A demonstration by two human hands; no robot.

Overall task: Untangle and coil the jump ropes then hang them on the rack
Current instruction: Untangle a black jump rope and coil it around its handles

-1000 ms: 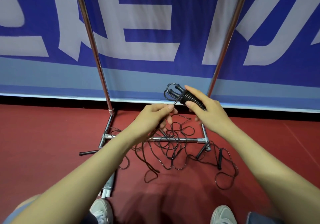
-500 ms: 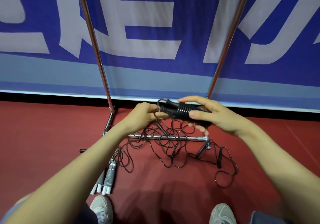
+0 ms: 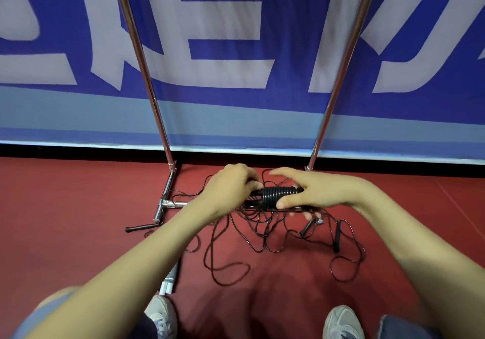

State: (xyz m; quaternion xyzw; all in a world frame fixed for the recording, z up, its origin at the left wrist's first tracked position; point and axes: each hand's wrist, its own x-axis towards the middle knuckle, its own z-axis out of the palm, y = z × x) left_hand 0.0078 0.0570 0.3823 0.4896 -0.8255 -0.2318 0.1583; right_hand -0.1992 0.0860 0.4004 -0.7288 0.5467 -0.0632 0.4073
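Note:
A black jump rope, wound in tight turns round its handles into a coiled bundle (image 3: 278, 194), is held level above the floor. My left hand (image 3: 231, 189) grips the bundle's left end, its fingers curled over it. My right hand (image 3: 309, 194) holds the right end, thumb under the coil and fingers spread over the top. Below lies a tangle of black ropes (image 3: 265, 236) with loose handles (image 3: 336, 236) on the red floor. The chrome rack (image 3: 147, 76) stands behind, its two uprights rising out of view.
The rack's base bar (image 3: 172, 203) and foot (image 3: 168, 189) lie on the red floor by the tangle. A grey-white coiled rope (image 3: 170, 278) lies near my left shoe (image 3: 161, 317). A blue-and-white banner wall (image 3: 236, 49) closes the back. My right shoe (image 3: 341, 323) is at the bottom.
The bundle has turned from tilted to level and come down lower over the tangle. My left hand has closed on its left end, and more turns are wound round the handles.

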